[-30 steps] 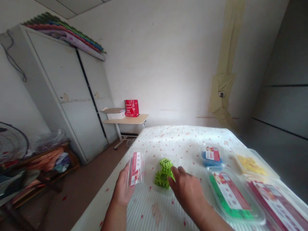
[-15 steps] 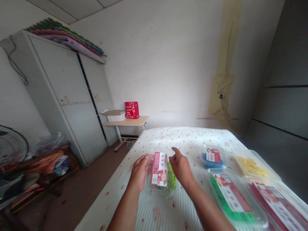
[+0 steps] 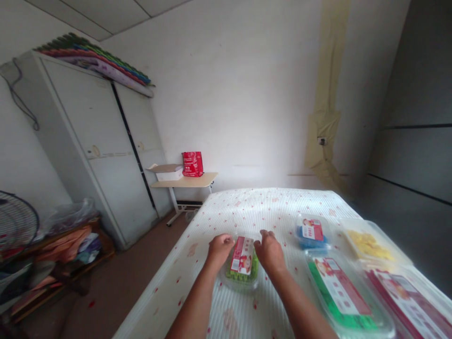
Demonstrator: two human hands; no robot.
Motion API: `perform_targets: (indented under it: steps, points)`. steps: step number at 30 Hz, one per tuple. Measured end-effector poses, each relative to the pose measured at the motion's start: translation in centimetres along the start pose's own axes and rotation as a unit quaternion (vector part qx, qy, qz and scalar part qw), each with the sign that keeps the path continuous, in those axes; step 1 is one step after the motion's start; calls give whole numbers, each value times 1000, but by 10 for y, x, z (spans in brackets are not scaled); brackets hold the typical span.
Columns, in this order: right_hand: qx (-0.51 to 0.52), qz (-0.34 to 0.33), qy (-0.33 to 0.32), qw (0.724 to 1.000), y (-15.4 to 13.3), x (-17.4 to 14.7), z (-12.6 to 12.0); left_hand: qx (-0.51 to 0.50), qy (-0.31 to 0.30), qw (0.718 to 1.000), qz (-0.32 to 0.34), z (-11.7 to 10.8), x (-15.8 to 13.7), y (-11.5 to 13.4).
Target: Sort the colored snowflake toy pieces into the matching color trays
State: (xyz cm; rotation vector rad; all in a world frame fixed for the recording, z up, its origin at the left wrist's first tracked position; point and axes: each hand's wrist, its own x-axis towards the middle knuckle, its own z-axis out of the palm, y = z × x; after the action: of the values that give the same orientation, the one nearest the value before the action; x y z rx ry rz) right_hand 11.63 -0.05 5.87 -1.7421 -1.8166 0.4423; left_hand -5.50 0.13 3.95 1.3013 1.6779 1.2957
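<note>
A clear plastic container (image 3: 242, 281) with light green pieces inside stands before me on the patterned cover. Its clear lid, bearing a red and white label (image 3: 243, 254), lies over it. At the lid's upper left edge is my left hand (image 3: 219, 248), fingers curled and closed on the rim. My right hand (image 3: 271, 250) bends round the upper right edge of the same lid, thumb and fingers against it. The fingertips of both hands are partly hidden.
On the right stand lidded containers with blue (image 3: 313, 231), green (image 3: 341, 289) and dark red (image 3: 411, 299) contents, beside an open-looking tub of yellow pieces (image 3: 369, 242). Further back, a small table (image 3: 190, 180) carries a red bag (image 3: 192, 164) and a box. A fan (image 3: 16, 221) is at left.
The lid, tilted and shifted before, now lies flatter over the green pieces. My left hand has moved right and its fingers have closed. My right hand's raised index finger has come down to the edge.
</note>
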Motion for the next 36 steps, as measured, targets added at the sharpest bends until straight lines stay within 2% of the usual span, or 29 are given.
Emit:
perform_targets:
  steps: [5,11,17,22,36]
  points:
    - [65,36,-18,997,11,9,7,-68,-46,996,-46,2,2,-2]
    - [150,78,-23,985,19,18,15,-151,-84,982,-71,5,11,-6]
    - [246,120,-25,962,17,21,22,-219,-76,971,-63,16,24,-14]
    - [334,150,-28,930,14,21,23,-257,-66,962,-58,22,24,-19]
    - [487,172,-13,856,16,25,34,-256,-18,965,-45,25,22,-18]
